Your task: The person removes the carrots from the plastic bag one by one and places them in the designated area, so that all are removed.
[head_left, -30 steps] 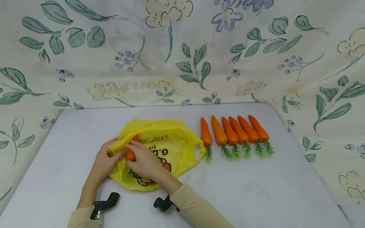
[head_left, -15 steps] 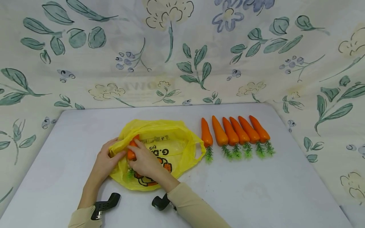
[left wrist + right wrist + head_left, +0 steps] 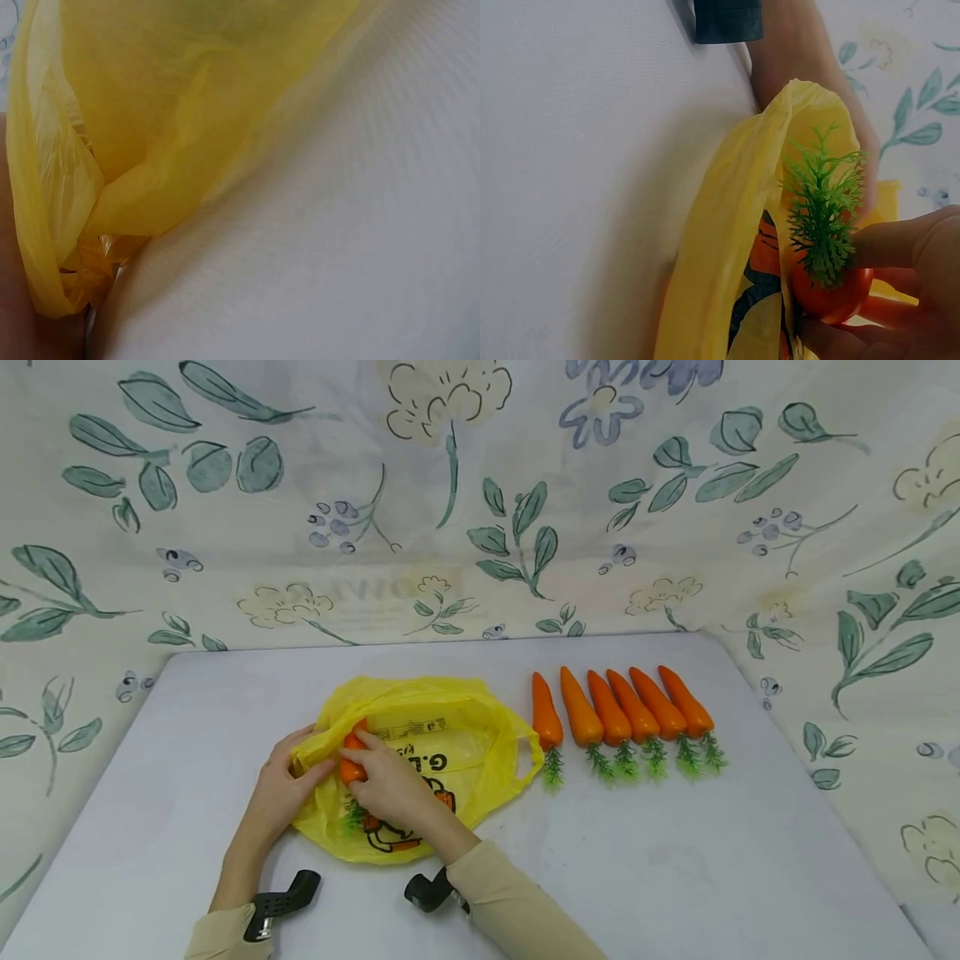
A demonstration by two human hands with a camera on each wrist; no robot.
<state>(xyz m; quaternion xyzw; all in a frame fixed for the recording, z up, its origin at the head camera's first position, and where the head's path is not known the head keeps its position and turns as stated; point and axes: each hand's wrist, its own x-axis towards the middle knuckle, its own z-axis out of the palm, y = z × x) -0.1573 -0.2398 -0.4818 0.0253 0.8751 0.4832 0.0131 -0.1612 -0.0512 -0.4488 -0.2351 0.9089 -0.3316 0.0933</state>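
A yellow plastic bag [image 3: 480, 735] with dark printing lies on the white table, its mouth facing the person. My left hand [image 3: 279, 785] holds the bag's left edge between thumb and fingers. Inside the bag's opening, my right hand [image 3: 393, 783] grips an orange carrot [image 3: 351, 770] with green leaves. In the right wrist view, the carrot's leafy end [image 3: 823, 217] points away from my right hand [image 3: 930, 277], beside the bag's rim [image 3: 712, 247]. The left wrist view shows mostly the crumpled bag [image 3: 180, 120]; the fingers there are hidden.
To the bag's right, several carrots [image 3: 637, 706] lie in a row, leaves toward the person; the leftmost carrot [image 3: 546, 714] is next to the bag's handle. Beyond the white table [image 3: 660, 860] hangs a floral cloth [image 3: 420, 543].
The carrot and its leaves have shifted slightly rightward inside the bag with my right hand. My left hand keeps its hold on the bag's edge. The row of carrots is unchanged.
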